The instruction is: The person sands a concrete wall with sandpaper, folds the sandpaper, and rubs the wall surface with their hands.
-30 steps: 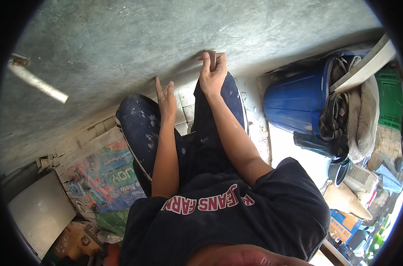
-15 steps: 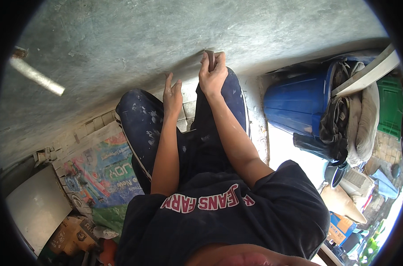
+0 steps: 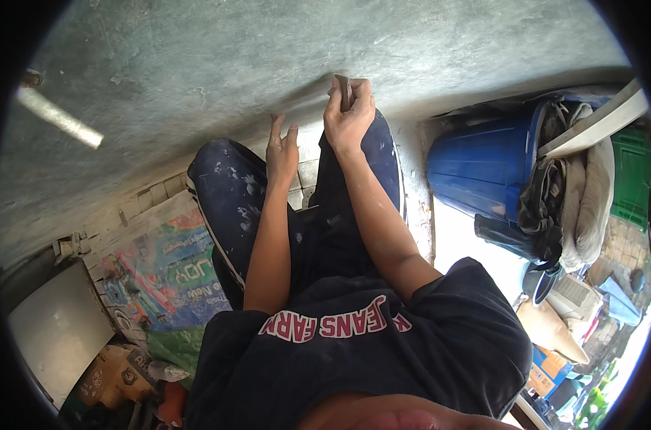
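My right hand [image 3: 350,123] pinches a folded brown piece of sandpaper [image 3: 344,92] between thumb and fingers, its edge up against the grey plastered wall [image 3: 232,64]. To its left, my left hand [image 3: 282,154] is held up near the wall above my knees, thumb and fingers apart, with nothing in it. White smears mark the dark trousers [image 3: 229,175] on my bent legs, and pale dust shows on my fingers.
A large blue bin [image 3: 483,161] lies on its side at the right, with grey cloths [image 3: 591,193] at its mouth and a green crate [image 3: 630,175] beyond. A printed plastic sheet [image 3: 171,276] covers floor at left, near a cardboard box [image 3: 114,376]. A pale strip [image 3: 60,118] juts out at upper left.
My right hand has shifted slightly to the right with the sandpaper along the wall. My left hand has moved a little to the right and stays apart from it.
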